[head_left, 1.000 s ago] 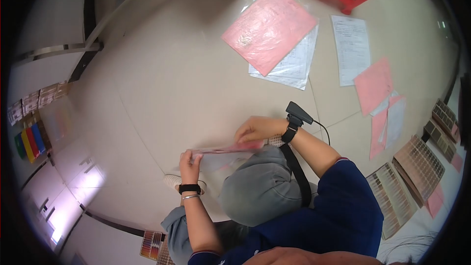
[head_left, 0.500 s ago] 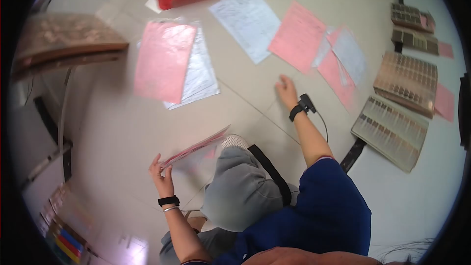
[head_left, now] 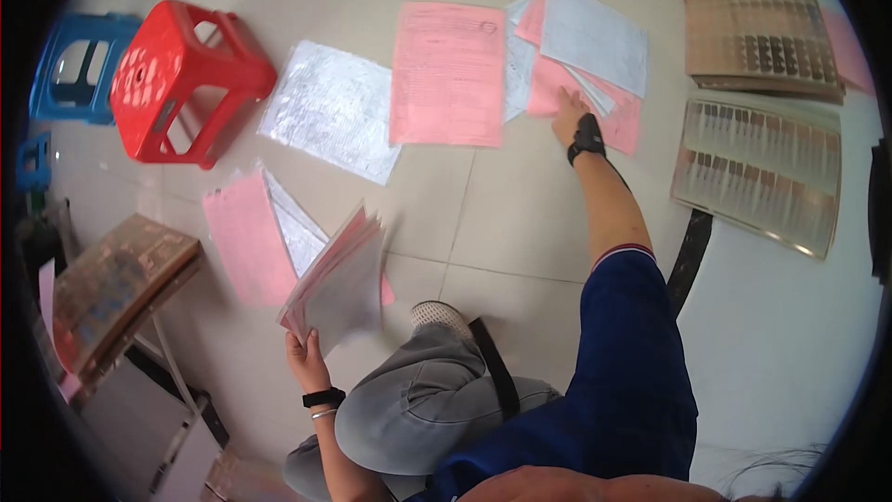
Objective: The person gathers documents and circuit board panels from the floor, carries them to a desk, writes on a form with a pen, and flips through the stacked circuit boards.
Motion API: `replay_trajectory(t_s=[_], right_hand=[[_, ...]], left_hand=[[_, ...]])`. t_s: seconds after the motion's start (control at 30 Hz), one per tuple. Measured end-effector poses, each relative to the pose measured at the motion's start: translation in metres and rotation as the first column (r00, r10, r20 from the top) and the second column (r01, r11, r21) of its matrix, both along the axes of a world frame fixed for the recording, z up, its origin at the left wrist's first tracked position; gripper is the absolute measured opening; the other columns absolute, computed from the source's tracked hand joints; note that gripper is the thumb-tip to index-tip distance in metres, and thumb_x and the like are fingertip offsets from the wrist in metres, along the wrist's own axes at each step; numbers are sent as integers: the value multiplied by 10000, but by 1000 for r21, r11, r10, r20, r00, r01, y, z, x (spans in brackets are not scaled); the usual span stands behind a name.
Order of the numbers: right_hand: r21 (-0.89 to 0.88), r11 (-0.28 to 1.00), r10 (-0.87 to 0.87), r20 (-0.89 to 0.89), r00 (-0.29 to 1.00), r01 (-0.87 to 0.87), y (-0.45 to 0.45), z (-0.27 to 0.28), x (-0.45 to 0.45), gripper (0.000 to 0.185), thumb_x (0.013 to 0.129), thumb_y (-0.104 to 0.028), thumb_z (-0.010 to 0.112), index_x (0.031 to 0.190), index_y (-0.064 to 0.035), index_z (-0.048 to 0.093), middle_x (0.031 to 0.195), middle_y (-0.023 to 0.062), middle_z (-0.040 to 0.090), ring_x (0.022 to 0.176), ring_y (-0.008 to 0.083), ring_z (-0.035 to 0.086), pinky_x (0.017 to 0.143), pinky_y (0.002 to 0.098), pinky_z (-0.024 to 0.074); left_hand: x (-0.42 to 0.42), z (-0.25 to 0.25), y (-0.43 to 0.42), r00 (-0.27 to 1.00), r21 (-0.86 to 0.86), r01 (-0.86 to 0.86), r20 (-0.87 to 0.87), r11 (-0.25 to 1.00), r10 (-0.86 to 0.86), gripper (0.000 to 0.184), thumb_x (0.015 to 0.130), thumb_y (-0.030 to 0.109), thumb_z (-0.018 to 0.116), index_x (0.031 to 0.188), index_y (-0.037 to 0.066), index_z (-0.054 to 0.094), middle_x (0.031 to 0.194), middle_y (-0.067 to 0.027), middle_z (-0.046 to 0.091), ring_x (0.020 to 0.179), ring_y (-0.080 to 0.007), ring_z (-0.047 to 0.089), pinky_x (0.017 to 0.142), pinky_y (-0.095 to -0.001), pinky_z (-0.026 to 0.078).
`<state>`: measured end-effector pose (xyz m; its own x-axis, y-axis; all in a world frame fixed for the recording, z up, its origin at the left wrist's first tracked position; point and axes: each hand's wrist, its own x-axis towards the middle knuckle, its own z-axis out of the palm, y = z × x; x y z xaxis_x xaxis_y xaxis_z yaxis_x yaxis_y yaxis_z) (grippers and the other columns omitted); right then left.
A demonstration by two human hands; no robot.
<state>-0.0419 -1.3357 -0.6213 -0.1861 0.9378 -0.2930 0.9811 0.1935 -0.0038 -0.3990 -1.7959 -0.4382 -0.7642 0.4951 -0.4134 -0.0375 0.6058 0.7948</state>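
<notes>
Two hands are at work among papers on the tiled floor (head_left: pixel 520 214), and we place everything by the red stool (head_left: pixel 172 65). Below the stool and to its right, we see the left hand (head_left: pixel 308 363) pinching a bundle of pink and white sheets (head_left: pixel 344 274) by its lower end, so that the bundle stands tilted with its edges fanned apart. Well to the right of the stool, the right hand (head_left: pixel 569 118) lies on a pile of pink and white sheets (head_left: pixel 595 42); its fingers touch the paper, but we cannot tell whether they grasp any. Just beside the stool, on its right, we find a glossy white sheet (head_left: pixel 332 112), and farther right from it a printed pink sheet (head_left: pixel 448 74). Below the stool, another pink sheet (head_left: pixel 242 237) overlaps with a white one (head_left: pixel 293 223). We see a blue stool (head_left: pixel 98 30) close on the red stool's left, and, farthest to its right, a board of brown swatches (head_left: pixel 762 28) and a board of pale strips (head_left: pixel 757 167).
</notes>
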Motion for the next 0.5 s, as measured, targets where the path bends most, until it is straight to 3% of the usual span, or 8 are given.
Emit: replay_trajectory(t_s=[0.03,0.07,0.17,0.23,0.3,0.4,0.5], right_hand=[[48,999,0,93,996,-4,0,-3,-4,554,820,-54,405,1347,-172,278,1315,214,361,1089,334,479,909,362,410],[-2,1000,-2,206,979,3,-2,-3,-5,523,846,-48,353,1346,-182,284,1298,188,397,1059,285,507,907,333,418],[0,991,-132,59,990,132,-22,11,-5,484,849,-56,352,1313,-193,356,1293,172,413,1088,284,494,924,333,407],[88,996,-23,-118,993,33,-51,1,16,460,841,-61,357,1276,-195,422,1315,152,395,1133,295,463,955,353,381],[76,995,74,-201,977,-60,-99,7,42,459,811,15,347,1213,-145,502,1297,165,415,1189,309,408,988,373,334],[32,998,60,-233,971,-54,-178,19,75,463,802,-3,348,1201,-164,518,1320,139,397,1230,288,354,1024,439,258],[-54,996,53,-232,971,-67,-241,21,90,452,814,-40,352,1206,-196,516,1336,107,388,1269,246,305,1045,451,217]], left_hand=[[2,3,11,1000,10,-7,5,1000,7,76,844,33,538,913,20,507,849,9,507,787,-73,454,748,-207,377],[3,2,20,1000,25,-20,9,1000,19,77,846,33,537,916,21,507,855,6,510,795,-71,454,755,-207,375],[-2,-5,18,999,33,33,-10,999,-32,91,851,37,530,937,21,506,875,-3,520,819,-74,459,771,-210,371],[-4,-5,16,998,29,54,10,998,-54,89,852,39,528,936,20,502,878,-6,522,825,-77,459,773,-213,371],[-6,-10,19,997,42,69,27,997,-70,88,854,40,525,935,20,498,882,-9,524,830,-79,459,775,-216,371],[-8,-17,22,998,93,58,-12,994,-57,67,858,47,521,909,21,487,850,-1,508,791,-74,444,751,-204,367],[-12,-19,29,984,51,176,-24,983,-175,67,860,58,522,903,23,483,846,0,499,773,-73,435,736,-195,361]])
